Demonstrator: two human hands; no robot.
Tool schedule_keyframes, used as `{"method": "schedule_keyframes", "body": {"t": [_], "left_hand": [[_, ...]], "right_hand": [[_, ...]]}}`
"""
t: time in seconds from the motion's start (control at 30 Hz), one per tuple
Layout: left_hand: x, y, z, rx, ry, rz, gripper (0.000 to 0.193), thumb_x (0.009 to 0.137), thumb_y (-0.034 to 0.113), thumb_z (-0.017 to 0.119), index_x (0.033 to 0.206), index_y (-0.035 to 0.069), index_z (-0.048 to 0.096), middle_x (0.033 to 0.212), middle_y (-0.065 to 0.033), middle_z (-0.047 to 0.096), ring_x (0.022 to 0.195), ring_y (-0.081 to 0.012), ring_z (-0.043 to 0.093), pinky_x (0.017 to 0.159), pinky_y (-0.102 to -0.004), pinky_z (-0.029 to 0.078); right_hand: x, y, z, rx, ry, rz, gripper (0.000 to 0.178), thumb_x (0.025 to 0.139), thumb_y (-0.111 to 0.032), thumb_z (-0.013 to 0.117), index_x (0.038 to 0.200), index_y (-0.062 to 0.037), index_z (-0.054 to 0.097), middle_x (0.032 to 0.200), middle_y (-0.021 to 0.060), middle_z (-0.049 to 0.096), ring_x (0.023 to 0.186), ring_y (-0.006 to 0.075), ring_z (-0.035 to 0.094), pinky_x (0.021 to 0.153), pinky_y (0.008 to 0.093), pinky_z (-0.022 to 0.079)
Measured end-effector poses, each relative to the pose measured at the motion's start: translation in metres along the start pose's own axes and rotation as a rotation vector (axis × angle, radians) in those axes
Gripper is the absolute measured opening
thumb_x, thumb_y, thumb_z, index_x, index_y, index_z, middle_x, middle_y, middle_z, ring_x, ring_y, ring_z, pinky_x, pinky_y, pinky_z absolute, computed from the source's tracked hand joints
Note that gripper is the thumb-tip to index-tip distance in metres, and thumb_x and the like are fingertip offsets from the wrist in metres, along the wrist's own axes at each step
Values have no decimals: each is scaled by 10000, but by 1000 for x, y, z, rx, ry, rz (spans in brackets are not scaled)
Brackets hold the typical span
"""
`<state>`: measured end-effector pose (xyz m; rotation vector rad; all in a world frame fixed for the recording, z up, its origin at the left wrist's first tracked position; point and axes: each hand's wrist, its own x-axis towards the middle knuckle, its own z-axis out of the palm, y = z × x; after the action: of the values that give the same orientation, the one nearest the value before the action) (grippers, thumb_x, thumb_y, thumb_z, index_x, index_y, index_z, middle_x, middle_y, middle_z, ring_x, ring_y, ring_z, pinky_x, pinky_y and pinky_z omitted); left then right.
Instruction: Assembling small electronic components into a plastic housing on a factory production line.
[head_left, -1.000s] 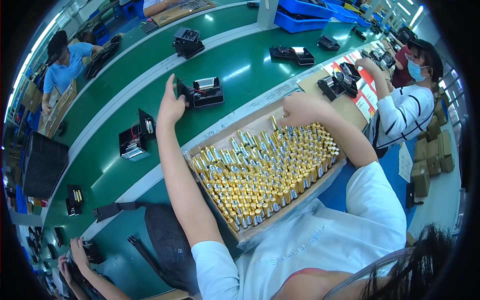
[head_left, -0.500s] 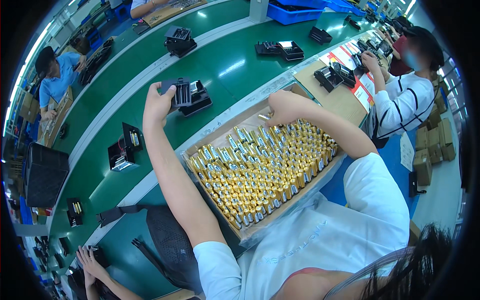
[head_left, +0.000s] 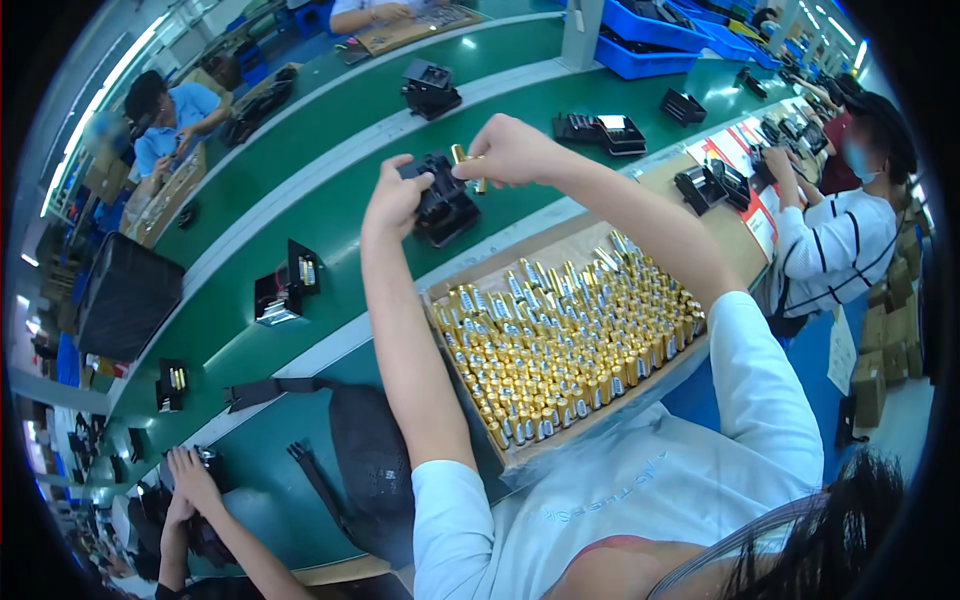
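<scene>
My left hand (head_left: 392, 198) grips the edge of a black plastic battery case (head_left: 447, 218) standing on the green belt. Over the right side of that case is my right hand (head_left: 515, 152), its fingers pinched round gold-ended batteries (head_left: 459, 155); at least two show. The slots inside the case are partly hidden by my fingers. Below my forearms, an open cardboard box (head_left: 478, 421) is packed with gold and silver batteries (head_left: 570, 365), most of them upright and some leaning at its far side.
More black cases stand along the green belt (head_left: 340, 235), one open at left (head_left: 287, 290). A black bag (head_left: 365, 465) lies left of the box. Co-workers sit at left, right and lower left. Blue bins (head_left: 650, 50) stand at the back.
My right hand has moved from the battery box up to the black case, carrying batteries. My left hand still holds the case, which has turned. The whole view has shifted.
</scene>
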<state>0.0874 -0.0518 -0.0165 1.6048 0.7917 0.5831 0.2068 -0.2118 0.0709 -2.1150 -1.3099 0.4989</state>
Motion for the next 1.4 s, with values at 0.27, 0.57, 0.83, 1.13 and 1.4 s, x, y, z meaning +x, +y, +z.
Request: {"method": "schedule_keyframes", "body": {"t": [0.27,0.57,0.83,1.13,1.4], "left_hand": [[4,1,10,-112,124,29,423,917,55,605,1296,-28,436,1123,-229,568,894,-272,640,698,-388,569],[10,-6,14,-278,174,-34,394,923,66,610,1273,-27,453,1115,-234,575,915,-283,633,712,-394,566],[12,-7,9,-525,177,-105,439,919,55,619,1304,-51,438,1133,-263,560,954,-306,628,725,-392,580],[13,-10,-8,-707,54,-124,587,797,-31,682,1314,-37,405,1158,-252,541,987,-354,615,753,-443,569],[5,-1,-11,-620,-3,-142,722,725,-74,731,1353,36,391,1209,-255,516,1027,-372,607,783,-474,553]], "right_hand": [[56,-18,26,-104,-77,57,343,825,-282,698,607,-18,679,495,31,565,390,129,459,416,251,396],[47,-14,31,-24,-90,120,286,839,-274,707,707,-21,731,507,26,553,388,112,421,390,259,367],[24,16,62,41,116,-246,309,865,-262,703,1101,-66,738,642,46,642,479,98,503,453,242,400],[63,-5,42,114,-32,-90,442,897,-305,680,1264,-60,654,711,60,659,511,120,513,467,242,415],[127,25,68,-200,396,-573,341,929,-337,640,1038,-25,725,576,36,556,427,120,405,384,258,317]]}}
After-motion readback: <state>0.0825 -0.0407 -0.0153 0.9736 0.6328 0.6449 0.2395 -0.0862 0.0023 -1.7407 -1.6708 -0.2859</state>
